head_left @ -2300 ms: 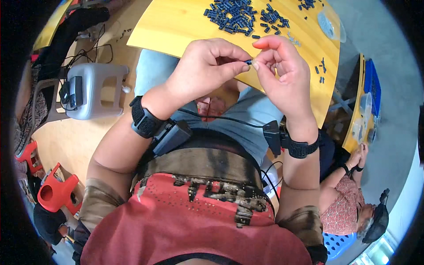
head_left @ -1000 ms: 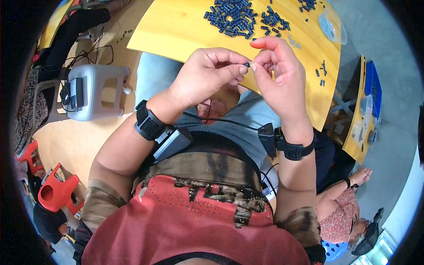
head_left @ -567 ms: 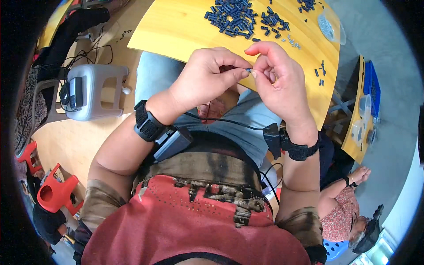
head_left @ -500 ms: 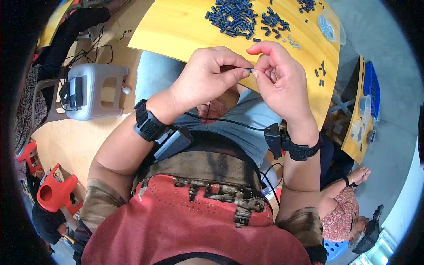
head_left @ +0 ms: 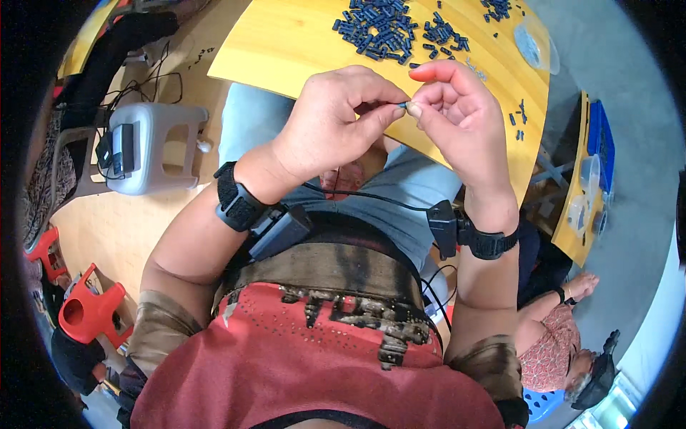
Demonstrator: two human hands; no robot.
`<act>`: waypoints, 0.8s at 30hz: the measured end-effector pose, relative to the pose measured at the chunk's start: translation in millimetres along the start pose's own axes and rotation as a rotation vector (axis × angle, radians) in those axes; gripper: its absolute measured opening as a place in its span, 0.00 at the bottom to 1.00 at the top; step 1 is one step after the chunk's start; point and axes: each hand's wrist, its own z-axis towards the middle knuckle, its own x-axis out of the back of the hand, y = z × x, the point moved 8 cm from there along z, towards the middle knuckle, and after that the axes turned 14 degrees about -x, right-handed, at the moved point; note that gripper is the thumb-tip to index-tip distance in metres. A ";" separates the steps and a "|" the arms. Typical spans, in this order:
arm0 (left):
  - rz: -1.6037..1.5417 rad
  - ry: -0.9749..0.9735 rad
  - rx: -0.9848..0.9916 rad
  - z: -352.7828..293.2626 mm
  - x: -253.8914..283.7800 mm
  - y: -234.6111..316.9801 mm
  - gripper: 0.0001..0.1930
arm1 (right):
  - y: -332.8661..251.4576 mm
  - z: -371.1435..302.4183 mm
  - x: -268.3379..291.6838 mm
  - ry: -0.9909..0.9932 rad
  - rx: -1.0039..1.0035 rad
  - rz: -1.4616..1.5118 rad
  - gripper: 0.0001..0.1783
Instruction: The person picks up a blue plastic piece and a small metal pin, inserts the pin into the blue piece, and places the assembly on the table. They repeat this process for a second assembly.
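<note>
Between the thumb and forefinger of my left hand (head_left: 336,114) is a small dark blue plastic piece (head_left: 402,105), mostly hidden by the fingertips. My right hand (head_left: 468,121) pinches at the right end of that piece with its thumb and a fingertip, its forefinger curved above. Whether a tinier part sits between those fingertips cannot be seen. Both hands meet just over the near edge of the yellow wooden table (head_left: 286,50). Beyond them lies a big heap of similar dark blue pieces (head_left: 375,28), with a smaller cluster (head_left: 444,34) to its right.
Small silvery bits (head_left: 476,69) lie behind my right hand. A clear container of silvery bits (head_left: 529,46) is at the far right, and several loose dark pieces (head_left: 520,120) lie near the right edge. A grey stool (head_left: 153,146) stands left; another person (head_left: 554,336) sits right.
Both hands have risen slightly away from me, still joined at the small piece. My right hand has turned a little, with its forefinger higher and its fingers more spread.
</note>
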 end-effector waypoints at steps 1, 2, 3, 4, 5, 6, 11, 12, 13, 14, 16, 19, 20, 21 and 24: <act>-0.021 0.012 0.024 -0.3 0.6 -1.1 0.06 | 0.1 -0.8 -0.3 0.000 -0.024 0.028 0.10; -0.021 0.012 0.023 -1.2 -0.7 -2.3 0.06 | 1.3 -1.2 0.2 0.002 -0.048 0.054 0.10; -0.051 0.063 0.040 -3.4 0.3 -6.0 0.06 | 1.4 -1.1 -0.7 0.002 -0.048 0.054 0.10; -0.082 0.114 0.058 -5.0 2.1 -8.9 0.06 | 3.7 -0.5 -0.5 0.033 -0.073 0.037 0.10; -0.083 0.114 0.056 -4.4 2.6 -7.8 0.06 | 5.3 -0.1 1.0 0.064 -0.097 0.020 0.09; -0.125 0.087 0.121 -5.7 0.5 -10.8 0.06 | 6.4 0.0 1.6 0.066 -0.097 0.020 0.09; -0.240 0.068 0.239 -11.6 -7.6 -25.4 0.08 | 9.4 0.3 4.8 0.131 -0.077 0.022 0.04; -0.271 0.073 0.270 -12.9 -8.5 -27.5 0.08 | 10.2 0.6 4.4 0.131 -0.078 0.022 0.04; -0.301 0.078 0.302 -14.3 -9.6 -29.8 0.08 | 8.7 0.6 3.8 0.130 -0.048 0.012 0.04; -0.301 0.077 0.302 -14.4 -9.9 -30.2 0.08 | 7.0 0.4 3.2 0.131 -0.018 0.002 0.03; -0.355 0.086 0.331 -15.9 -12.0 -32.9 0.08 | 7.5 0.8 3.2 0.149 0.016 -0.030 0.03; -0.357 0.076 0.343 -15.0 -12.3 -33.3 0.09 | 4.6 -0.6 4.5 0.177 0.070 -0.068 0.03; -0.357 0.076 0.343 -14.1 -13.1 -33.0 0.09 | 3.2 -1.3 5.3 0.190 0.090 -0.075 0.03; -0.385 0.111 0.338 -12.5 -12.9 -32.3 0.08 | 3.7 -1.2 5.9 0.189 0.090 -0.074 0.03; -0.442 0.131 0.371 -10.9 -11.7 -31.0 0.08 | 4.5 -1.0 6.5 0.176 0.088 -0.095 0.03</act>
